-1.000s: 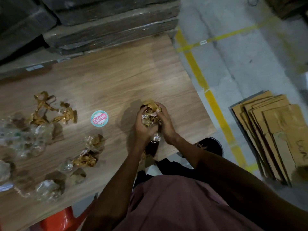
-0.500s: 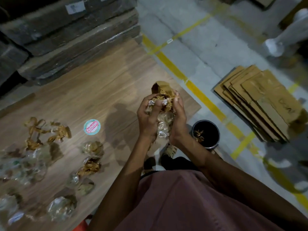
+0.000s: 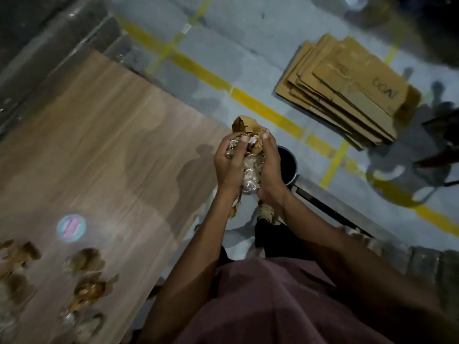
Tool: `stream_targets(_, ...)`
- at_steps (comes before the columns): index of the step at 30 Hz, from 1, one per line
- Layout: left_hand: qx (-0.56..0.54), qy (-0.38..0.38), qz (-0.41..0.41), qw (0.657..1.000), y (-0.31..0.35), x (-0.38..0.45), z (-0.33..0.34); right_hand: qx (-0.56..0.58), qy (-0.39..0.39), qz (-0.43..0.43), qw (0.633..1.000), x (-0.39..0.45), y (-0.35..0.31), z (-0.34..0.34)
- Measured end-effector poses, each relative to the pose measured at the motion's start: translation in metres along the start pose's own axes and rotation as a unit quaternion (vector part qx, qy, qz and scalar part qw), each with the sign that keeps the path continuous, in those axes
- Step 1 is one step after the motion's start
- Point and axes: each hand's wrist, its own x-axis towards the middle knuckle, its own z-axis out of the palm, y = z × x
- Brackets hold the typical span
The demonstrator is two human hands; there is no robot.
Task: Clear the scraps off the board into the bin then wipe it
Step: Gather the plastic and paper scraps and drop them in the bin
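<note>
My left hand [image 3: 227, 167] and my right hand [image 3: 269, 170] are cupped together around a wad of scraps [image 3: 249, 170], brown tape and crinkled clear plastic. The wad is held in the air just off the right edge of the wooden board [image 3: 99, 145]. A dark round bin [image 3: 289, 165] stands on the floor directly right of my right hand, partly hidden by it. More scraps [image 3: 87, 281] of brown tape and plastic lie on the board at the lower left, blurred.
A round pink-and-teal sticker [image 3: 71, 228] is on the board. A stack of flattened cardboard [image 3: 347, 93] lies on the grey floor at the upper right. Yellow floor lines [image 3: 265, 108] run past the bin. Dark stacked slabs [image 3: 49, 40] border the board's far side.
Both hands have carried the wad of scraps rightward off the board's edge, close beside the bin. The view has swung to the right, so the board and remaining scraps slid left.
</note>
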Motion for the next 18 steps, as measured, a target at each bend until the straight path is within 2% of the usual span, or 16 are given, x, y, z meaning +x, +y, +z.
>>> stream_targets(4,0.088,-0.039,-0.085,0.992,-0.062,0.035,0.086,-0.003,0.076,0.030,0.997,0.077,-0.002,-0.072)
stream_targets(8,0.137,-0.064,-0.168,0.974,-0.160,0.081,0.153,0.025,0.132,0.072,0.988,0.173,0.034,-0.148)
stream_targets(11,0.162,-0.068,-0.224,0.959,-0.263,0.125,0.184,0.035,0.150,0.097,0.983,0.252,0.093,-0.201)
stream_targets(16,0.184,-0.042,-0.335,0.923,-0.454,0.183,0.193,0.030,0.140,0.212,0.967,0.369,0.254,-0.299)
stream_targets(18,0.171,-0.058,-0.368,0.912,-0.543,0.206,0.180,0.042,0.134,0.249,0.958,0.385,0.266,-0.311)
